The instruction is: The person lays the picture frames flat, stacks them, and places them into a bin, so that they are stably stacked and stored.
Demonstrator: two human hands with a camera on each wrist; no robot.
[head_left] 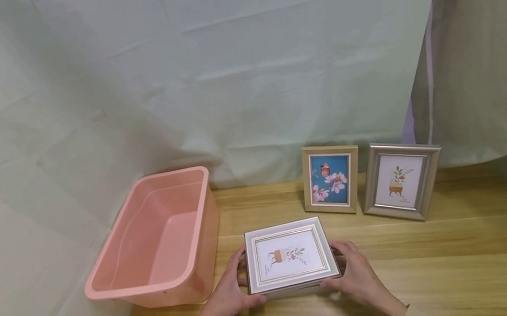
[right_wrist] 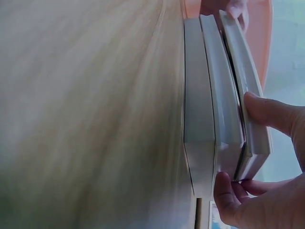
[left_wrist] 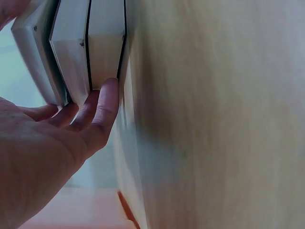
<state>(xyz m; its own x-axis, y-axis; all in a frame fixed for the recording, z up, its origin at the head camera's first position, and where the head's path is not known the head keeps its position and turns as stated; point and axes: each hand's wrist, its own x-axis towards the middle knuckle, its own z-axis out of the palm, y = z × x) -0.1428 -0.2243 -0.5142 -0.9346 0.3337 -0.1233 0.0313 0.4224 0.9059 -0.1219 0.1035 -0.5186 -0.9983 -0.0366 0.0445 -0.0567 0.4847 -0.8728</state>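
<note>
A silvery-white picture frame (head_left: 286,228) with a plant drawing lies face up on top of a stack on the table. Two more frames show under it in the right wrist view, a lower frame (right_wrist: 198,86) and a middle frame (right_wrist: 220,90); a thin dark gap separates the top one from the middle one. My left hand (head_left: 229,292) grips the top frame at its left end, thumb at the near edge, fingers along the stack's side. At the right end my right hand (head_left: 359,276) holds it, thumb on the near edge and fingertips at the side.
A pink plastic tub (head_left: 204,209) stands left of the stack. Behind and to the right, a gold-toned frame (head_left: 331,182) with a flower picture and a silver-brown frame (head_left: 399,180) with a plant drawing stand upright on the wooden table (head_left: 483,249). Pale cloth (head_left: 245,72) hangs behind.
</note>
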